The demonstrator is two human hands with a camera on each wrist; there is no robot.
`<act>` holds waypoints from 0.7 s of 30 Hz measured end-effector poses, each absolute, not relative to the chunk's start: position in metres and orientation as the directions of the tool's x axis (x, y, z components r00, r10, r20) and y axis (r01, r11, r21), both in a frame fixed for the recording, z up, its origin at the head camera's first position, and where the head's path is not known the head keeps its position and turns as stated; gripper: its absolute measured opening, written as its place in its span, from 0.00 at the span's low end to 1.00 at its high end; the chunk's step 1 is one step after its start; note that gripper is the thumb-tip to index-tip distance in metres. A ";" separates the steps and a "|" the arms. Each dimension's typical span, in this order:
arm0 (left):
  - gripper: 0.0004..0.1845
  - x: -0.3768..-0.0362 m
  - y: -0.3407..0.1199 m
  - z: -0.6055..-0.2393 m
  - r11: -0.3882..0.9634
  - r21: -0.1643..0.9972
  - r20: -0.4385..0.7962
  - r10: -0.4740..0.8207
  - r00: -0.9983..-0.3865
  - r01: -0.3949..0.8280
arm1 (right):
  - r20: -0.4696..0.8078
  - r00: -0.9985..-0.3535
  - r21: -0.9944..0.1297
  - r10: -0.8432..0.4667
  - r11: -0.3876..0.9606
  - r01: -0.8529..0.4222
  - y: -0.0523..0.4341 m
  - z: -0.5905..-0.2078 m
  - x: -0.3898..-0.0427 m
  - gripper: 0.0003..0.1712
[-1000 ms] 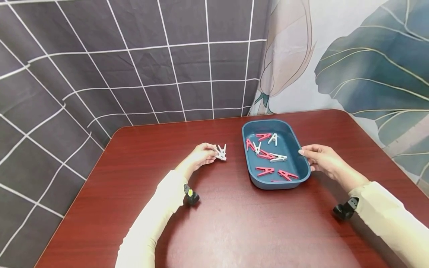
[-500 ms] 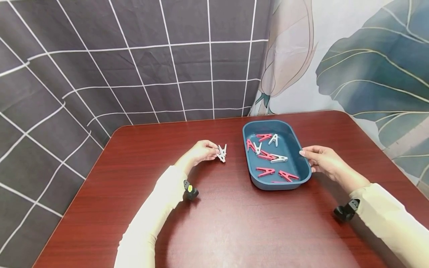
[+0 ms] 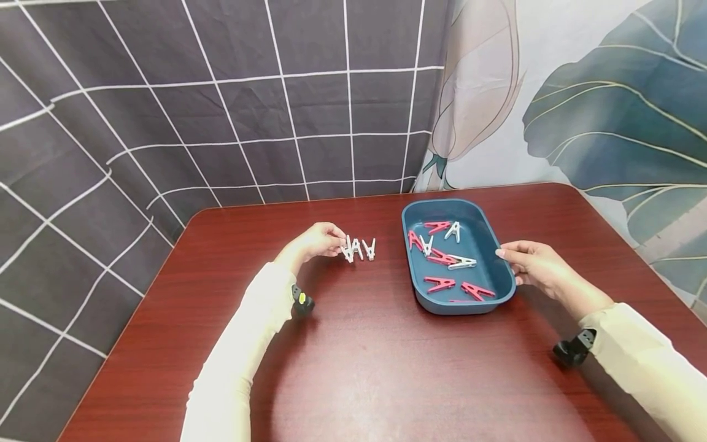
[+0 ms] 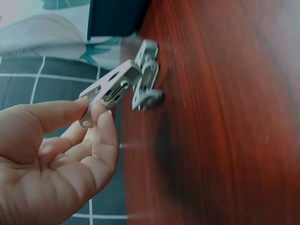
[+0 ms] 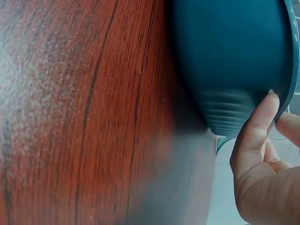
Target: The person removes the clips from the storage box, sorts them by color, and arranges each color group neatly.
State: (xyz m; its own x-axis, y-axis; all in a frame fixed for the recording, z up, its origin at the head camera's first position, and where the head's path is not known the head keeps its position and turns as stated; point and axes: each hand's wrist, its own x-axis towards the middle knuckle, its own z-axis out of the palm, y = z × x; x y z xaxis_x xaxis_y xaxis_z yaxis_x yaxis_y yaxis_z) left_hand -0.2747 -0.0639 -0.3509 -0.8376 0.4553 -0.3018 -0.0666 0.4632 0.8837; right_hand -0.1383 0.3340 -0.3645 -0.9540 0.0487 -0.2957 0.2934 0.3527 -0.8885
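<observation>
The right hand (image 3: 533, 265) is gripping the right rim of the blue tray (image 3: 499, 293), thumb under its lip. Left of it, the left hand (image 3: 312, 242) is pinching a white clothespin (image 3: 347, 249) at its handle end, tips pointing right toward two upright white pins (image 3: 363, 249). All are sitting on a reddish wooden table (image 3: 386, 368), with a grid-patterned curtain (image 3: 193, 104) hanging beyond

A dark red wooden table (image 3: 386, 368) fills the near scene. Behind it hang a grey checked cloth (image 3: 193, 104) at far left and a leaf-print cloth (image 3: 596, 104) at far right.
</observation>
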 end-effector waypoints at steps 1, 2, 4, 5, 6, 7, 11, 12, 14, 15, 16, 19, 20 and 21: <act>0.11 -0.278 -0.065 -0.353 0.487 0.872 -0.305 0.450 -0.839 -0.055 | -0.297 -0.954 -0.889 0.047 0.352 0.294 0.334 -0.365 -0.138 0.36; 0.11 -0.282 -0.065 -0.357 0.512 0.858 -0.307 0.448 -0.840 -0.041 | -0.296 -0.954 -0.889 0.047 0.353 0.293 0.335 -0.365 -0.138 0.36; 0.11 -0.297 -0.066 -0.370 0.540 0.841 -0.306 0.462 -0.832 -0.009 | -0.295 -0.954 -0.889 0.047 0.352 0.292 0.336 -0.365 -0.138 0.35; 0.10 -0.308 -0.067 -0.382 0.538 0.843 -0.291 0.482 -0.826 0.017 | -0.294 -0.955 -0.889 0.047 0.353 0.291 0.336 -0.365 -0.138 0.35; 0.08 -0.319 -0.068 -0.393 0.537 0.843 -0.277 0.499 -0.821 0.042 | -0.293 -0.955 -0.890 0.047 0.352 0.290 0.337 -0.365 -0.138 0.35; 0.06 -0.332 -0.069 -0.407 0.535 0.843 -0.262 0.514 -0.817 0.066 | -0.292 -0.955 -0.890 0.047 0.353 0.289 0.337 -0.365 -0.138 0.35; 0.04 -0.383 -0.075 -0.460 0.528 0.838 -0.211 0.549 -0.809 0.139 | -0.293 -0.955 -0.889 0.044 0.355 0.289 0.338 -0.367 -0.138 0.36; 0.03 -0.390 -0.075 -0.468 0.537 0.829 -0.202 0.543 -0.815 0.153 | -0.294 -0.955 -0.889 0.044 0.354 0.290 0.337 -0.367 -0.138 0.36; 0.04 -0.400 -0.074 -0.478 0.559 0.813 -0.203 0.532 -0.822 0.161 | -0.294 -0.955 -0.888 0.045 0.356 0.290 0.337 -0.367 -0.138 0.36; 0.04 -0.404 -0.074 -0.481 0.576 0.800 -0.200 0.523 -0.829 0.170 | -0.293 -0.955 -0.888 0.046 0.356 0.290 0.337 -0.367 -0.138 0.36; 0.05 -0.409 -0.073 -0.487 0.593 0.787 -0.201 0.509 -0.837 0.171 | -0.293 -0.955 -0.889 0.045 0.356 0.289 0.337 -0.367 -0.138 0.36; 0.04 -0.416 -0.075 -0.498 0.618 0.771 -0.203 0.472 -0.858 0.157 | -0.292 -0.956 -0.890 0.040 0.353 0.287 0.336 -0.367 -0.138 0.36; 0.05 -0.402 -0.073 -0.483 0.636 0.758 -0.213 0.451 -0.866 0.145 | -0.292 -0.956 -0.891 0.039 0.353 0.286 0.336 -0.366 -0.138 0.36; 0.04 -0.392 -0.073 -0.474 0.618 0.769 -0.185 0.464 -0.866 0.167 | -0.293 -0.955 -0.891 0.037 0.352 0.287 0.336 -0.366 -0.138 0.35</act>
State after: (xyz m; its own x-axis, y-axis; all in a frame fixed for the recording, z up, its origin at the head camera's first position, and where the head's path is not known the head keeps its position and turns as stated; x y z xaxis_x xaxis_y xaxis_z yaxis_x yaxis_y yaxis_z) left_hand -0.3916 -0.0733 -0.4744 -0.8662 0.4641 -0.1851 0.1667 0.6176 0.7686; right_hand -0.1379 0.3361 -0.3664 -0.9555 0.0370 -0.2927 0.2866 0.3523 -0.8909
